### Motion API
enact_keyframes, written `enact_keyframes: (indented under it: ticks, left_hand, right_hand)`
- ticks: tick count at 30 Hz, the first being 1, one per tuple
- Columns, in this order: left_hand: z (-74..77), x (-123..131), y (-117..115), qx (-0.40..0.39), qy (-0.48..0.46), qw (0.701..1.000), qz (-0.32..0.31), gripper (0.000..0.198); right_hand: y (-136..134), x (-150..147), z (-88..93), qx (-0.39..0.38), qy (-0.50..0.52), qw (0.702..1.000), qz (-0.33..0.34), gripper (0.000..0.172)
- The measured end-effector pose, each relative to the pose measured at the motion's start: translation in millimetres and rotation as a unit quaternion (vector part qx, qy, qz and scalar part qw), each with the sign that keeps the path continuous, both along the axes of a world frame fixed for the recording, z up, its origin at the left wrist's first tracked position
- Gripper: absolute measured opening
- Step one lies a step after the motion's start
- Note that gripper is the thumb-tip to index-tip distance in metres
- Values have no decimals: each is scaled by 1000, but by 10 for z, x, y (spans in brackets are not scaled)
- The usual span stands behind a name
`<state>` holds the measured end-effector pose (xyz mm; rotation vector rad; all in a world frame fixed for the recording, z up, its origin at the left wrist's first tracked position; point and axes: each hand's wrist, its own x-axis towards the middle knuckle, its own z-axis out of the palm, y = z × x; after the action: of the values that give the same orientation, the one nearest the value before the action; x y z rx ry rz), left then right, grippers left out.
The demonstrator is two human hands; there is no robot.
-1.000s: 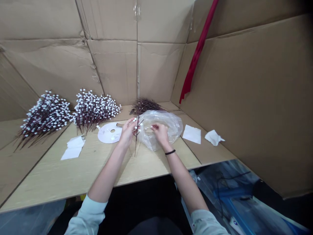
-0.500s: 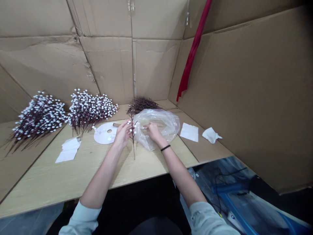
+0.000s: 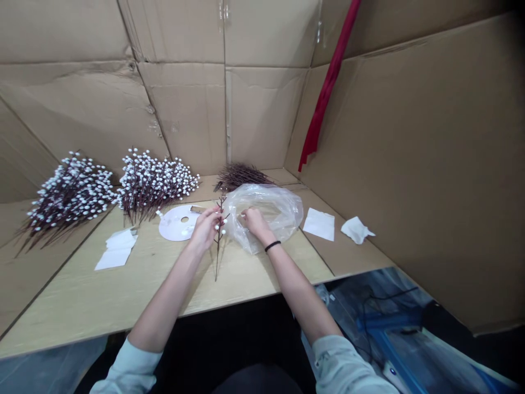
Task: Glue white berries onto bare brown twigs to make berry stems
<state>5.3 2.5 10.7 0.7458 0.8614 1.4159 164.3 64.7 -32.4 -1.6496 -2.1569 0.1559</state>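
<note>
Between the fingers of my left hand (image 3: 205, 229) is a thin brown berry stem (image 3: 217, 243) with a few white berries; its bare lower end points down toward me. My right hand (image 3: 255, 223) is over the mouth of a clear plastic bag (image 3: 287, 210), its fingers pinched together. Whatever is in that pinch is too small to make out. Left of my left hand lies a white disc (image 3: 172, 225) with a hole in its middle, partly covered by the hand. Behind the bag sits a pile of bare brown stems (image 3: 244, 175).
Two heaps of white-berried stems, the left heap (image 3: 71, 191) and the nearer one (image 3: 153, 183), lie at the back left. White papers (image 3: 117, 249) (image 3: 320, 224) and a crumpled tissue (image 3: 356, 230) rest on the table (image 3: 156, 290). Cardboard walls (image 3: 410, 164) stand behind and right; a red strip (image 3: 328, 87) hangs there.
The stem in my left hand has tilted, its lower end swinging left and toward me. My right hand has drawn its fingers in over the bag and moved slightly.
</note>
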Motion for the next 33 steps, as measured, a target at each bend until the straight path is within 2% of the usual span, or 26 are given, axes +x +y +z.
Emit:
enact_keyframes:
  ticks: [7, 15, 17, 20, 25, 29, 33]
  left_hand:
    - [-20, 22, -7, -5, -9, 1000, -21, 20]
    - [-81, 27, 28, 10, -20, 999, -37, 8]
    - [-86, 25, 33, 24, -13, 999, -35, 9]
    - [-75, 18, 19, 29, -2, 999, -22, 12]
    - [-21, 13, -44, 41, 14, 999, -15, 19]
    - [21, 22, -74, 33, 12, 999, 4, 22]
    - [38, 10, -66, 32, 3, 999, 24, 21]
  right_hand:
    - [-127, 58, 83, 65, 90, 993, -46, 30]
    - [-182, 89, 121, 97, 153, 982, -56, 27]
    - [-208, 91, 137, 128, 195, 971, -52, 26]
    - [-278, 86, 175, 166, 301, 938, -33, 23]
    - [-431, -9, 261, 161, 448, 879, 31, 27]
    - [-510, -104, 312, 158, 467, 868, 60, 25]
    - [-517, -117, 320, 182, 480, 857, 45, 23]
